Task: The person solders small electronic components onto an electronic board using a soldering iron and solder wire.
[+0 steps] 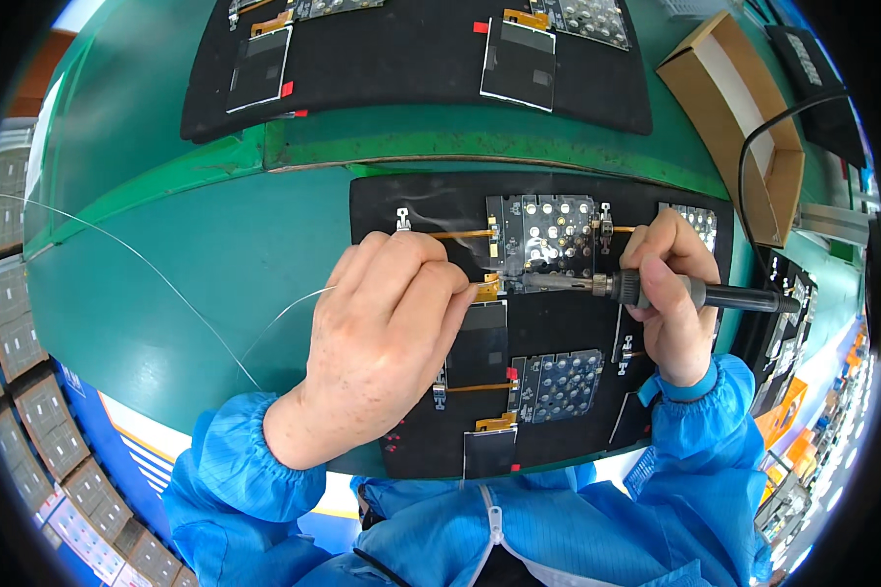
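Observation:
Pinched in my left hand [372,338] is a thin silvery wire [286,311] that looks like solder; its slack loops off to the left. My right hand [675,298] grips the dark handle of a soldering iron [744,297], its metal tip pointing left. That tip lies over the lower left part of a circuit board [558,235] with several round pads under clear film. Beside the tip, at my left fingertips, is an orange flex connector [487,291] joined to a small dark screen [480,342]. My left fingers partly hide the connector and wire end.
A black mat [568,328] lies under the boards, with another board [558,384] nearer me. Beyond a green ledge [411,149], a second mat [392,83] bears more boards and screens. An open cardboard box [785,196] and a black cable [746,161] are at right.

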The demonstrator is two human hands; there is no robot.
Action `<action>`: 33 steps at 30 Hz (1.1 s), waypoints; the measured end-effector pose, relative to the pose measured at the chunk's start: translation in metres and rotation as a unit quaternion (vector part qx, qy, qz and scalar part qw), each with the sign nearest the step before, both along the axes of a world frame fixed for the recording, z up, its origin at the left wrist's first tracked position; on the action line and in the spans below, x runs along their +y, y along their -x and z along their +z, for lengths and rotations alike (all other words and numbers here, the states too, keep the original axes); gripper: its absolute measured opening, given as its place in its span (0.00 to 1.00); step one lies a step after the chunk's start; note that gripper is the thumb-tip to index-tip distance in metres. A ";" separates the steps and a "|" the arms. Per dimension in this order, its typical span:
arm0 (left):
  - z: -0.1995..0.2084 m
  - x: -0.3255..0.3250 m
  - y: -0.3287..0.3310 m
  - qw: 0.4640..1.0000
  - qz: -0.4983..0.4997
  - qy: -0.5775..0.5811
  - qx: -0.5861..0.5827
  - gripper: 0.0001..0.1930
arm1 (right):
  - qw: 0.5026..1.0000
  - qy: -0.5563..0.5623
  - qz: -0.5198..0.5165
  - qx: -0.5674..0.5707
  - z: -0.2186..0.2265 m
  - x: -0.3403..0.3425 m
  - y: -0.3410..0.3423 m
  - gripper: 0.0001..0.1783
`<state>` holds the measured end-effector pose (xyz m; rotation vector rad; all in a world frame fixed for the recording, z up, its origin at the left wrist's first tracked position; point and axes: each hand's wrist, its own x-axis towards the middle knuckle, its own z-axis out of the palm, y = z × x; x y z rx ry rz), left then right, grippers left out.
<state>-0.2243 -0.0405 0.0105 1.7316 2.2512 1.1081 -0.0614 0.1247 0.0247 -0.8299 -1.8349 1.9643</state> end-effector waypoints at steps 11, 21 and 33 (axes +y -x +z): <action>0.013 0.009 -0.002 0.997 0.022 0.065 -0.041 0.13 | 1.000 -0.019 0.014 0.003 0.000 0.005 0.001 0.11; 0.006 0.005 -0.006 0.997 0.006 0.070 -0.040 0.13 | 0.999 -0.030 0.012 0.007 -0.004 0.004 -0.002 0.12; 0.005 0.005 -0.006 0.997 0.007 0.057 -0.043 0.13 | 0.999 -0.027 0.023 0.000 -0.001 0.004 -0.002 0.11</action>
